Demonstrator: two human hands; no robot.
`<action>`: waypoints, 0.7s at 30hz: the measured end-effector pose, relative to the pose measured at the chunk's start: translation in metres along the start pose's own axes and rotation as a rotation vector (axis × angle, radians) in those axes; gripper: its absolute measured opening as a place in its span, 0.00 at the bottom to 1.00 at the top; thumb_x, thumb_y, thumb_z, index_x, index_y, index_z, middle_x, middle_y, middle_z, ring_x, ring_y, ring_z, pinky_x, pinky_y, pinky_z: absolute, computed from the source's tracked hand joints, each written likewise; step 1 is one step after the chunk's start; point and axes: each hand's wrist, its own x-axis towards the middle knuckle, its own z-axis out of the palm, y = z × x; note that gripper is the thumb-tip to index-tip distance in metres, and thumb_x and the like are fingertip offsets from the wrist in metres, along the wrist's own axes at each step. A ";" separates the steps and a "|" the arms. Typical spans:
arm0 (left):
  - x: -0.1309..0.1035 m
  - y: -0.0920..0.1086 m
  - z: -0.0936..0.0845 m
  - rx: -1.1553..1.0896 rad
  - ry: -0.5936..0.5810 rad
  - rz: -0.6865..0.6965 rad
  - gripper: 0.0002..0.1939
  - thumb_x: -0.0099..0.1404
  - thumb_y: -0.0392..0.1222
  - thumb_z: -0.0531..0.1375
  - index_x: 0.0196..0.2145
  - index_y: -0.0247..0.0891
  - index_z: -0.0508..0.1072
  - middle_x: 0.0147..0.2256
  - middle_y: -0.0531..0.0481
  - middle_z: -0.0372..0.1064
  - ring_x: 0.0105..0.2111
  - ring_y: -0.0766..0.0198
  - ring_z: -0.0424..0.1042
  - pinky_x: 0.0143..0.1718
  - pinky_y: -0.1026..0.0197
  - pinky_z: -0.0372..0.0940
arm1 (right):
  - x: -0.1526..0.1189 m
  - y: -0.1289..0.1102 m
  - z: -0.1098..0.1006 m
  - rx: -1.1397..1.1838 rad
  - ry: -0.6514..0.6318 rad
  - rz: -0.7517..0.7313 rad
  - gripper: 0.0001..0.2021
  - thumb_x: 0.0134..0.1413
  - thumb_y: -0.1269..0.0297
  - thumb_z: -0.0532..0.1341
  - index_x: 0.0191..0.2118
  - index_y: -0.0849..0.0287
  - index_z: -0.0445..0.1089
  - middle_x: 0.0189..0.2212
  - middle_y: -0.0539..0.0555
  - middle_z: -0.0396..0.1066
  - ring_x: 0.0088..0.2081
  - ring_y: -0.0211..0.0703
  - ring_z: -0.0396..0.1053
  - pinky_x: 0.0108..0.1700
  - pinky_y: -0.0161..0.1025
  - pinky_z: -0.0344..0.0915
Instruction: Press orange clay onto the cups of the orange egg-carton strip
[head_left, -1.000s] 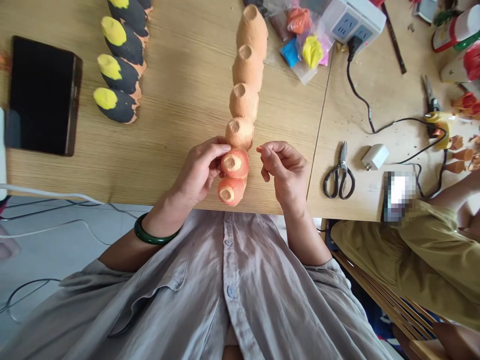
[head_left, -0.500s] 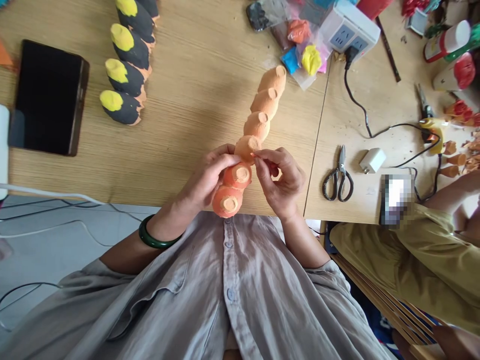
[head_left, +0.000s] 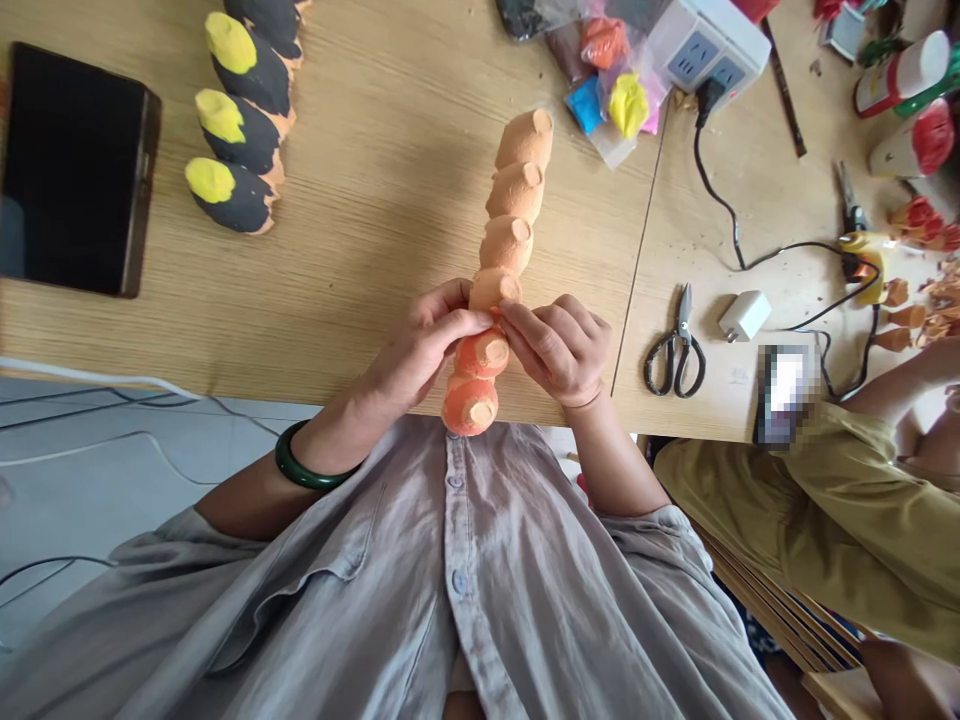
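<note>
A strip of several joined orange egg-carton cups (head_left: 508, 230) runs from the table edge away from me. The two nearest cups are coated in brighter orange clay. My left hand (head_left: 416, 350) grips the strip from the left at the third cup. My right hand (head_left: 559, 345) pinches the same spot from the right, fingertips meeting the left thumb on the cup. A green bangle (head_left: 300, 462) sits on my left wrist.
Black-and-yellow painted cups (head_left: 232, 120) lie at far left beside a dark tablet (head_left: 71, 165). Clay bags (head_left: 611, 85) and a power strip (head_left: 705, 50) lie at the back. Scissors (head_left: 675, 350), a white charger (head_left: 742, 315) and a glue gun (head_left: 862, 250) lie right. A person in an olive sleeve (head_left: 840, 520) sits right.
My right hand, apart from the strip a second ago, has closed in onto it beside my left fingers. The strip's far end swung right, then back a little toward the left.
</note>
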 end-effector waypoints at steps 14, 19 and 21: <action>0.008 -0.008 -0.002 -0.151 0.021 0.004 0.08 0.66 0.35 0.78 0.36 0.39 0.83 0.35 0.52 0.80 0.37 0.66 0.79 0.41 0.65 0.77 | 0.003 0.023 0.000 0.026 -0.152 -0.010 0.23 0.87 0.47 0.54 0.58 0.44 0.89 0.28 0.55 0.71 0.36 0.52 0.72 0.38 0.48 0.72; 0.010 -0.008 -0.008 -0.099 0.071 -0.020 0.12 0.71 0.41 0.79 0.36 0.41 0.80 0.37 0.50 0.78 0.42 0.60 0.82 0.46 0.61 0.79 | 0.004 0.028 -0.001 -0.110 -0.107 -0.221 0.18 0.88 0.62 0.58 0.59 0.46 0.88 0.31 0.52 0.70 0.36 0.47 0.71 0.38 0.44 0.70; 0.011 -0.009 -0.011 -0.094 0.052 -0.004 0.16 0.69 0.48 0.81 0.35 0.41 0.79 0.38 0.49 0.78 0.42 0.58 0.81 0.45 0.59 0.78 | 0.003 0.032 0.000 -0.188 -0.080 -0.314 0.17 0.87 0.67 0.60 0.65 0.48 0.85 0.31 0.50 0.69 0.36 0.45 0.70 0.38 0.42 0.68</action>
